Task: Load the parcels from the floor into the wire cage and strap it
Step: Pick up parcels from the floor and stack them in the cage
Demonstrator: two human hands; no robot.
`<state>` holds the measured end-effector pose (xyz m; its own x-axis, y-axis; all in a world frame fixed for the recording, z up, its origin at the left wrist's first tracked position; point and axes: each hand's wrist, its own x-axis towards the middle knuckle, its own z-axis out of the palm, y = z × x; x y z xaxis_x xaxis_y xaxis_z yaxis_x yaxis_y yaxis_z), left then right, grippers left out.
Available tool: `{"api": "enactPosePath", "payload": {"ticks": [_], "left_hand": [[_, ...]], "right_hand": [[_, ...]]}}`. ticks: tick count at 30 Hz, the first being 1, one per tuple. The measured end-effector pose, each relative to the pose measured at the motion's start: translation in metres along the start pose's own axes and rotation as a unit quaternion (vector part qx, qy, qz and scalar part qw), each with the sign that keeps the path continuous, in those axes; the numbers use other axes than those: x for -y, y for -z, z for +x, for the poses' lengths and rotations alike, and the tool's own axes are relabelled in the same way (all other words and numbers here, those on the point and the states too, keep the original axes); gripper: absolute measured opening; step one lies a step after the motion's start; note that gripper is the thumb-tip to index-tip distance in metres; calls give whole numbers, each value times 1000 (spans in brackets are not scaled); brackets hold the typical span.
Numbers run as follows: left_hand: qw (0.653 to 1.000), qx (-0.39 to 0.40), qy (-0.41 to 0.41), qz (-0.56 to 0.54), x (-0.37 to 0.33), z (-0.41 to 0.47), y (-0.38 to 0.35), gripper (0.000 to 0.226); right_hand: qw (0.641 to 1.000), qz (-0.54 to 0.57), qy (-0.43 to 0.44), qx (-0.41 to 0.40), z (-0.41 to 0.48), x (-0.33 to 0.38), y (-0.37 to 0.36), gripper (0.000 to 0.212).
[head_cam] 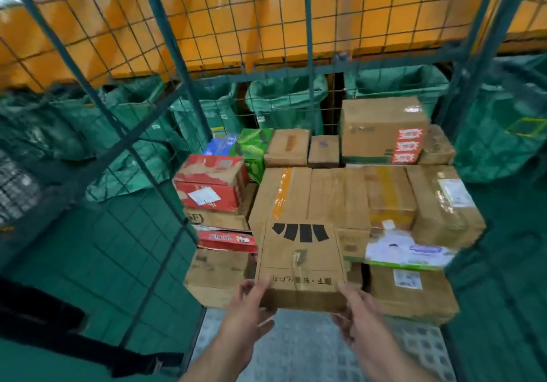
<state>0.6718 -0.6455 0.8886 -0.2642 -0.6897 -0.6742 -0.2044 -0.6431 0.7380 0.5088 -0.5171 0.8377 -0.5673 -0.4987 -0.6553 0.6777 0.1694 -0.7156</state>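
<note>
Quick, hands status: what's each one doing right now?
The left hand grips the striped cardboard box at its near left corner.
The right hand grips the same box at its near right corner.

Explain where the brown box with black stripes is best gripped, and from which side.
Grip the striped box at its two near corners, one hand per side, coming from the open front of the wire cage. It is wide and shallow, and stacked parcels crowd its far edge. The left hand and right hand hold it so.

parcel (300, 266): matt cardboard | cage (307, 26): painted metal wire | sacks (284, 100): woven plastic
</note>
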Motion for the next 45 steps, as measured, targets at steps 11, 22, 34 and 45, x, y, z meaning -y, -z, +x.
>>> {"api": "enactPosePath", "payload": {"ticks": [11,22,34,45], "left_hand": [[994,0,39,-104,-109,139,41,35],[976,-41,15,-212,-261,317,94,46],[972,-125,-88,-179,-407,531,64,70],[972,-146,-104,-150,-394,552,24,75]], "right_hand": [[994,-80,-12,-71,96,32,-182,51],[982,-179,66,9,197,74,-370,23],[967,-241,62,53,300,22,-439,17],[969,-238,62,12,323,-4,-409,18]]}}
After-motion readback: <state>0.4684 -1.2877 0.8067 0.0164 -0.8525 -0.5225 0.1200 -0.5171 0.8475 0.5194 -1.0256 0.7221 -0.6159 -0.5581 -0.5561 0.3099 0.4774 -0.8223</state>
